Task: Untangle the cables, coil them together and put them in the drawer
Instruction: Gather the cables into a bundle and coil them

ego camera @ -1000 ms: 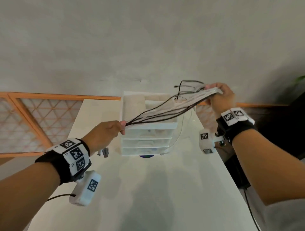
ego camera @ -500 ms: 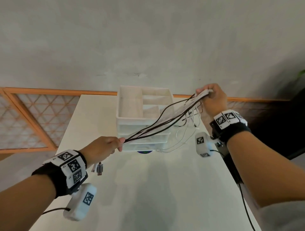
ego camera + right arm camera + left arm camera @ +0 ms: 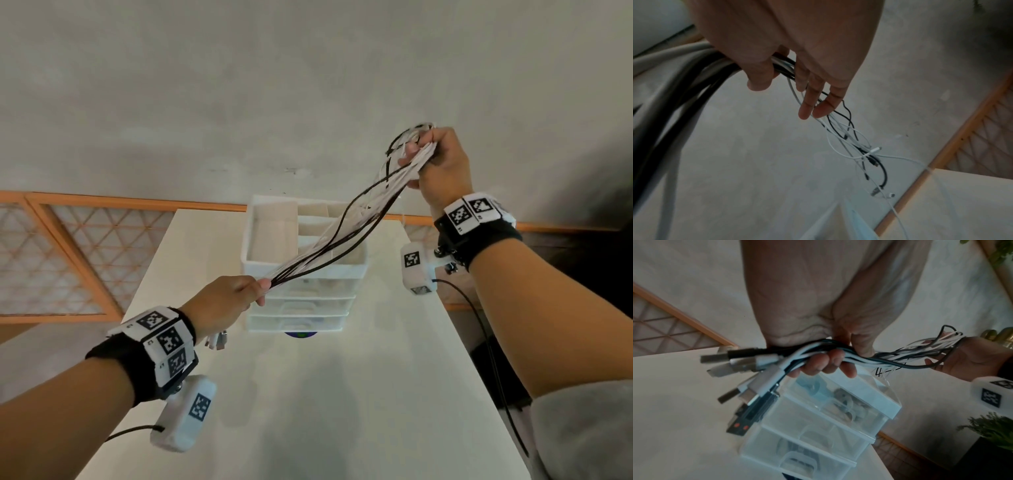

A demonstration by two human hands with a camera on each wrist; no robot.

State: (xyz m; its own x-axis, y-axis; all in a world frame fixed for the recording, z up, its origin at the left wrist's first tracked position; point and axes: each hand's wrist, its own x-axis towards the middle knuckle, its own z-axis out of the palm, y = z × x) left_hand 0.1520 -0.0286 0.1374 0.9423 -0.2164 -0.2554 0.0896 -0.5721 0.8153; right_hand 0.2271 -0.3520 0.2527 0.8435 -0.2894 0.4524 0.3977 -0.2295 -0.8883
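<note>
Pale plaster wall and a white desk [image 3: 342, 411] fill the scene, with a white drawer unit [image 3: 301, 301] standing at the far end of the desk. A person holds a bundle of black and white cables [image 3: 329, 246] stretched between both hands, up in the air above the drawer unit. The left hand [image 3: 222, 305], low and near the body, has its grip curled tightly around one end of the bundle, and the plugs [image 3: 740, 360] fan out behind its fingers. The right hand [image 3: 442, 168] pinches the far part of the bundle between thumb and curled fingers, with loose tails [image 3: 859, 146] dangling beyond that grip.

Compared with half a second ago, the right hand has risen well above the left and now stands against the wall, so the bundle slopes steeply upward from the left grip. The strands look straighter and mostly parallel. Judging from this, untangling is nearly finished and coiling comes next; all drawers appear closed.
</note>
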